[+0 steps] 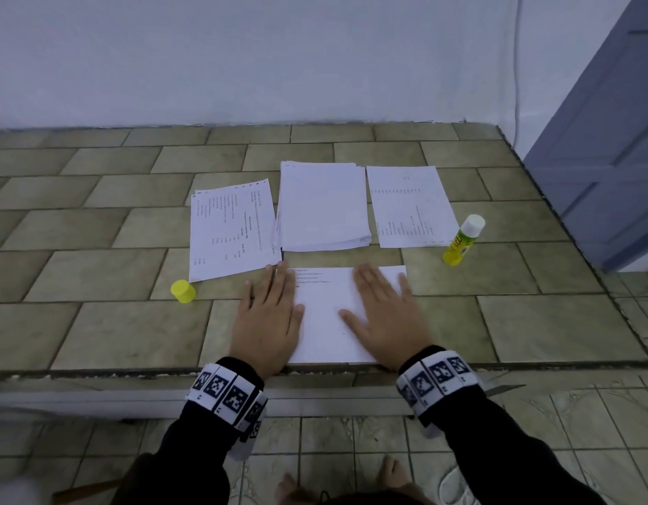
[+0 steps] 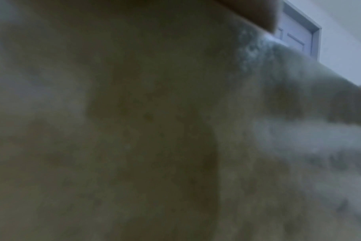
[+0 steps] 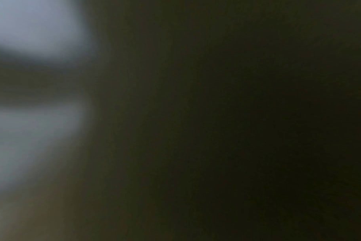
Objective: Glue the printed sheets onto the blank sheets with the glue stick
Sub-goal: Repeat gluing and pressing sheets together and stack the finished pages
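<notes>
A printed sheet [image 1: 326,315] lies at the near edge of the tiled counter [image 1: 96,322], with a few lines of text at its far left corner. Both hands lie flat on it, palms down, fingers straight and slightly spread. The left hand [image 1: 269,318] covers the sheet's left edge, partly on the counter; the right hand [image 1: 388,315] presses the right half. Neither holds anything.

Beyond the hands lie three lots of paper in a row: a printed pile [image 1: 231,229] on the left, a blank stack [image 1: 324,205] in the middle, and a single printed page [image 1: 411,207] on the right. The glue stick [image 1: 463,240] stands uncapped and tilted to the right of that page, well apart from the right hand. Its yellow cap [image 1: 183,291] sits on the counter left of the left hand, near it but not touching.

Both wrist views are too blurred and dark to show the fingers.
</notes>
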### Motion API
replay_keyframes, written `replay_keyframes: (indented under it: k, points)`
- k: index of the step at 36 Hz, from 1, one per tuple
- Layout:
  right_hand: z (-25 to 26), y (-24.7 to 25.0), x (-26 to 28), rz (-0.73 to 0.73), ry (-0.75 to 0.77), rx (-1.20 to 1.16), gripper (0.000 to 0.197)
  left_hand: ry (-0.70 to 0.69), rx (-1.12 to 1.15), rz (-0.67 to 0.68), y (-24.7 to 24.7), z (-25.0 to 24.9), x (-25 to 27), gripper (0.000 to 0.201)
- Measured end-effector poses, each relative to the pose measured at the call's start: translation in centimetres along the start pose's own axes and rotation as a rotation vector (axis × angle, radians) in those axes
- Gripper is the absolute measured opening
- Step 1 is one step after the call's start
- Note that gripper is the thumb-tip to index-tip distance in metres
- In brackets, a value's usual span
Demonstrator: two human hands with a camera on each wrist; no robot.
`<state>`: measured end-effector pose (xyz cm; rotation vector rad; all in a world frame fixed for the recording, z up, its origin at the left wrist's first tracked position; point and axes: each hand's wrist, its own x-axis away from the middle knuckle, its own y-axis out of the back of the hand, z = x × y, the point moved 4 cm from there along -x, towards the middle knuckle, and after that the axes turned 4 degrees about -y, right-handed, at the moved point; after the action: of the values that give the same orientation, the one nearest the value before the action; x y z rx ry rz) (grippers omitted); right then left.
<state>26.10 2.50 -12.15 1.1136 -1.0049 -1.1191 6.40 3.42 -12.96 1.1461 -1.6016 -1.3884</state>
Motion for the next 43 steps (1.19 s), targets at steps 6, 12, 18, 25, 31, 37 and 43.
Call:
replay_keyframes:
  k: [6,12,18,25,31,37,43]
  points:
    - [-4.0,0.6,0.6,-0.034,-0.197,0.045,0.085,0.027,-0.014,0.042,0.0,0.0,-0.1,0.08]
    - [0.9,1.1,0.6,-0.115,-0.025,-0.005,0.074,0.019,-0.023,0.043,0.3,-0.3,-0.2,0.092]
    - [4.2,-0.9,0.4,0.006,0.159,-0.023,0.065,-0.003,0.0,0.041,0.2,-0.1,0.0,0.094]
    - [-2.7,0.5,0.8,0.027,-0.142,0.031,0.087,0.014,0.002,0.006,0.4,-0.2,0.1,0.088]
    - [-4.8,2.6,0.9,0.147,-0.2,-0.02,0.082,0.013,0.003,-0.005,0.2,0.0,0.1,0.087]
    - [-3.9,6.5,0.1,0.073,-0.146,-0.248,0.05,0.009,-0.008,0.02,0.4,-0.3,0.1,0.09]
    - [-2.8,6.8,-2.2,0.208,-0.078,-0.148,0.046,0.018,-0.024,0.083,0.4,-0.4,0.1,0.107]
